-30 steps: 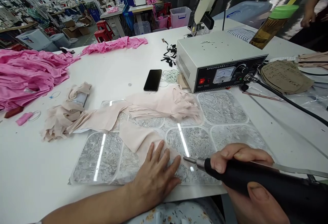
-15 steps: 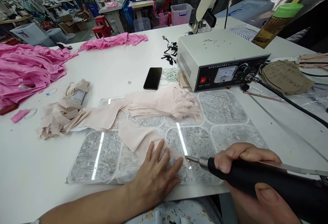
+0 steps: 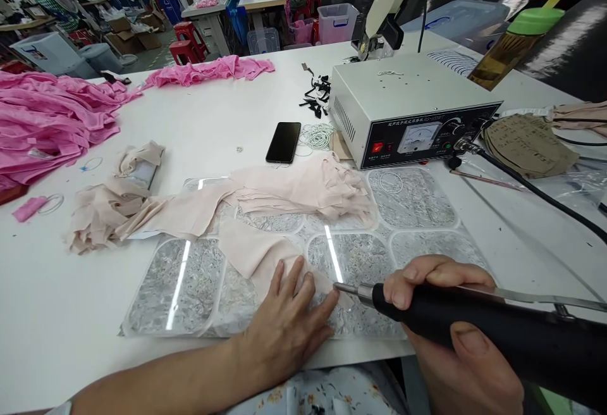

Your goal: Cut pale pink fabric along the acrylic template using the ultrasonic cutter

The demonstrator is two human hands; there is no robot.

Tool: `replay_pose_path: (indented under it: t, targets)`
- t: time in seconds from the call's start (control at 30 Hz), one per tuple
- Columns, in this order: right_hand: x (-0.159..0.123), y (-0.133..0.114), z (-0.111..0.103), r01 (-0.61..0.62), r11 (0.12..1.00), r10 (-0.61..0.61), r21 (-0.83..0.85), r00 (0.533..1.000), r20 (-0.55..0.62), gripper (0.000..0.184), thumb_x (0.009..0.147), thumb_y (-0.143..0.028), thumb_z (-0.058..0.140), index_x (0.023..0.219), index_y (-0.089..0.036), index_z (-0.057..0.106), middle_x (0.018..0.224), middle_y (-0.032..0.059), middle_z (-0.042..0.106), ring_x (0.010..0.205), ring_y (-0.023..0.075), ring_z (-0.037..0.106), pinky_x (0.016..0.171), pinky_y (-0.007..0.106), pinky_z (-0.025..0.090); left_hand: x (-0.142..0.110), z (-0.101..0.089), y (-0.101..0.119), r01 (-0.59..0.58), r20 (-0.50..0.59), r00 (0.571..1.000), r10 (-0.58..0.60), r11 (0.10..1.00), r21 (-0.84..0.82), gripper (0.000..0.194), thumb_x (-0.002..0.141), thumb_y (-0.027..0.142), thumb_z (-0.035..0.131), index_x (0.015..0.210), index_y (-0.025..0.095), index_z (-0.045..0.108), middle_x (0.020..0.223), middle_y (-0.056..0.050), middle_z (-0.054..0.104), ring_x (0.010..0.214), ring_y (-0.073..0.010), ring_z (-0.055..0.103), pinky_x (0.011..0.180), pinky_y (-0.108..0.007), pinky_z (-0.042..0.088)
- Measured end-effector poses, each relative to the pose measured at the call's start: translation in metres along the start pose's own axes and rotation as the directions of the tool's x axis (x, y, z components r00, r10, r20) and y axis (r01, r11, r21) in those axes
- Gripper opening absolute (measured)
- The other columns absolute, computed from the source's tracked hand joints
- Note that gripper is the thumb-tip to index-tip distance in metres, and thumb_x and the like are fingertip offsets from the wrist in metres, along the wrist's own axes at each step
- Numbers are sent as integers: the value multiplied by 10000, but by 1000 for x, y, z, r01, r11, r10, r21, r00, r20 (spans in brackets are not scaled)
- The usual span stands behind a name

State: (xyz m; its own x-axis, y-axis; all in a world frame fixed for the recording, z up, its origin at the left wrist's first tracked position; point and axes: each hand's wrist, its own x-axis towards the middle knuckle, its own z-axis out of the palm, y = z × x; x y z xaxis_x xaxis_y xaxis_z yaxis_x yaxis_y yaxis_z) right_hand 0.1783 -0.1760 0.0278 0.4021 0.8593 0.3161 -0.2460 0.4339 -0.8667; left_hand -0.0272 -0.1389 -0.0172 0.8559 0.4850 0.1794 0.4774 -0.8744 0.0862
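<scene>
My left hand (image 3: 289, 320) lies with fingers spread on a pale pink fabric piece (image 3: 253, 253), pressing it against a grey marbled mat (image 3: 177, 288). Wrapped around the thick black body of an ultrasonic welding handpiece (image 3: 455, 314) is my right hand (image 3: 441, 276). The metal tip of the handpiece points left and meets the fabric's narrow right end, close to my left fingertips. A stack of similar pale pink pieces (image 3: 303, 187) rests farther back on the mat, and a bunched beige-pink pile (image 3: 107, 206) is to the left.
A metal control box (image 3: 417, 111) with a dial and red switch stands behind the mat, its black cable (image 3: 535, 184) running right. A phone (image 3: 283, 142) lies beside it. Pink fabric (image 3: 52, 124) heaps at left. A green-lidded bottle (image 3: 512, 48) stands back right.
My right hand has moved the handpiece slightly left, its tip shifting along the narrow end of the fabric toward my left fingers. My left hand stays in place.
</scene>
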Motion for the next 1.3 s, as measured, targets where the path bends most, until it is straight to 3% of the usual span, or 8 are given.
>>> replay_pose_path:
  t: [0.5,0.7,1.03,1.3]
  targets:
    - [2,8,3,4,1000,-4,26,1000,24,143,838,-321,610,940,-222,620,853,23,554,614,123,575,551,330,551,1,-1,1,17,6,1000,-17,1000,-9,448,940,383,576,1345,209,503,1194,-150,530,1298,-447,420,965,-681,422]
    - [5,10,3,77,997,-75,-30,995,65,76,841,-276,615,893,-221,616,808,19,578,592,125,576,557,340,567,0,-1,1,17,-7,1000,-17,1000,-7,455,942,407,575,1347,210,508,1196,-150,525,1293,-441,432,978,-674,411]
    - [5,13,11,47,998,-47,31,999,-2,104,823,-289,625,887,-207,623,814,18,573,596,120,581,561,323,553,2,-5,3,19,24,1000,-19,1000,1,439,945,413,560,1329,206,509,1194,-148,522,1288,-443,427,966,-672,426]
    - [8,18,15,60,998,-61,27,998,19,108,818,-270,614,904,-204,618,832,18,569,606,121,585,567,327,554,3,-6,2,16,5,1000,-16,1000,-1,460,920,432,603,1313,203,531,1178,-145,546,1250,-458,474,938,-669,454]
